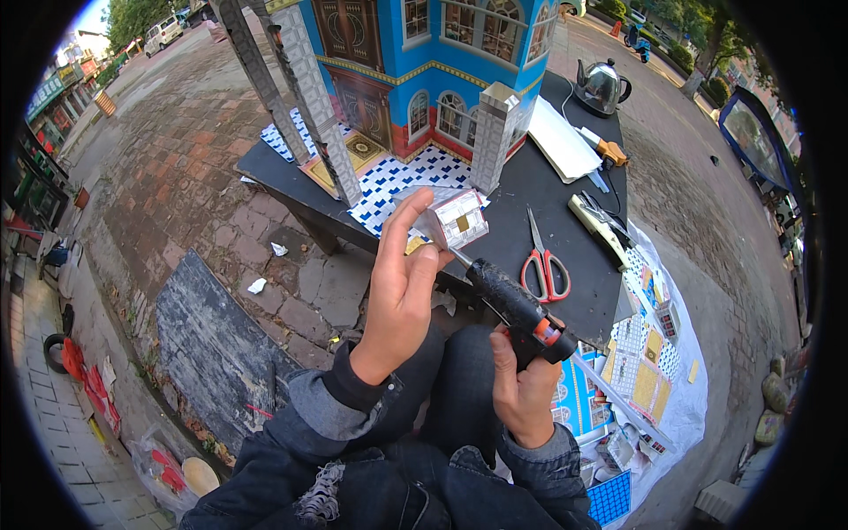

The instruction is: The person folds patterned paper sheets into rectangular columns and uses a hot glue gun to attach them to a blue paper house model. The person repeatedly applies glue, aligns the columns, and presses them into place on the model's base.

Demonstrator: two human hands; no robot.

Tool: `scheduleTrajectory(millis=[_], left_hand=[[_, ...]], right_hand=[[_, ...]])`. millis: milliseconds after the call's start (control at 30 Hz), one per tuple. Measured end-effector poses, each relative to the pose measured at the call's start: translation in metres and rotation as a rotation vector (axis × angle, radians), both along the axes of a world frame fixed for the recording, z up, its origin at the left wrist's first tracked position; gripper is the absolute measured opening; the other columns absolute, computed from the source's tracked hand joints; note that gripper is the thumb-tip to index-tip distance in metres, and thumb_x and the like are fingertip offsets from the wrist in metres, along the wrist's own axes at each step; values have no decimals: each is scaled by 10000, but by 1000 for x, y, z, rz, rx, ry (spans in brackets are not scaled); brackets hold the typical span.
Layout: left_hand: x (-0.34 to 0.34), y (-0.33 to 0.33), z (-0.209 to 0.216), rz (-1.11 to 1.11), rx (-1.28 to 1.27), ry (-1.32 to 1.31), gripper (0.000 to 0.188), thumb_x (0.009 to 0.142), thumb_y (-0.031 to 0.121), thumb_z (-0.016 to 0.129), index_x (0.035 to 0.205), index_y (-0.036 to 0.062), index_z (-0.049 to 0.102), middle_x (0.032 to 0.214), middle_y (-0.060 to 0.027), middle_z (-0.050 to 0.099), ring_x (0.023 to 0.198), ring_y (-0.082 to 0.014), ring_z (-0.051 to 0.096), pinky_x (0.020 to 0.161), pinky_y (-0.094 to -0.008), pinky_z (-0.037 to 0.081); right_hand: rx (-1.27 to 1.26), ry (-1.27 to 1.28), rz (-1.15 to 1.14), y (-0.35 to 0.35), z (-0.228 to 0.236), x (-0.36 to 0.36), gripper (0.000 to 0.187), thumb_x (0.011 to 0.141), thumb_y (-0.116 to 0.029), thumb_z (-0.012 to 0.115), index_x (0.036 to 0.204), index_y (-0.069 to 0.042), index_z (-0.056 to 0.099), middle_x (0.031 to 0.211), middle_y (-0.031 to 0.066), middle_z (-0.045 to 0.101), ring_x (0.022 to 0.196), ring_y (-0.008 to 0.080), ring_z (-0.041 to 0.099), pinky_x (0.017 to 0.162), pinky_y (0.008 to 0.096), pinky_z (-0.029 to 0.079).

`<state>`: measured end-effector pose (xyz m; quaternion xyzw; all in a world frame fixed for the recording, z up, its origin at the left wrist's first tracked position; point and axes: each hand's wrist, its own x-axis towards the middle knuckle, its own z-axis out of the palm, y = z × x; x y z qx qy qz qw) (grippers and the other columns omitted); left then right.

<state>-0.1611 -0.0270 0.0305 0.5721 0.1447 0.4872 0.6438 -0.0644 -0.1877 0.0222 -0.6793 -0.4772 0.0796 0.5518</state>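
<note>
- Bright, even daylight fills the scene; the light is soft and no strong glare falls on the brick pavement (pixel 177 168).
- Shadows are faint, with only a dull dark patch under the black worktop (pixel 548 212).
- The metal kettle (pixel 601 87) at 1 o'clock shows small bright highlights.
- The centre is sharp.
- Fisheye distortion bends straight edges toward the rim, and a black border rings the picture, widest at 3 and 9 o'clock.

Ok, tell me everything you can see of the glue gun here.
The glue gun is black with an orange trigger, its body looking like scuffed plastic. The right hand grips its handle, and a pale glue stick juts from its rear. It tilts up and left, its metal nozzle meeting the small paper block pinched in the left hand.
</note>
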Motion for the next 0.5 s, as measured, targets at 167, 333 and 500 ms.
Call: scheduleTrajectory(millis=[167, 333, 500], left_hand=[[-1, -1, 0, 24, 2, 10, 513, 1041, -13, 359, 1553, 8, 333, 1509, -169, 439, 1333, -256, 540, 1098, -395, 482], [-1, 0, -1, 31, 16, 3, 514, 1032, -42, 341, 1543, 10, 347, 1502, -163, 447, 1346, -259, 526, 1098, -394, 484], [-2, -2, 0, 68, 128, 64, 500, 1014, -70, 324, 1505, -1, 394, 1571, -156, 330, 1390, -282, 461, 1064, -393, 520]], right_hand=[[-22, -21, -77, -1, -2, 4, 322, 926, -54, 724, 1202, 34, 584, 1080, 184, 601, 935, 333, 618, 839, 394, 485], [-49, -12, -130, -3, 3, 10, 321, 944, -73, 717, 1217, 38, 590, 1025, 165, 641, 842, 295, 645, 778, 378, 503], [47, -50, -144, 4, 11, 15, 272, 979, -136, 701, 1172, 39, 624, 939, 127, 675, 797, 206, 637, 731, 329, 504]])
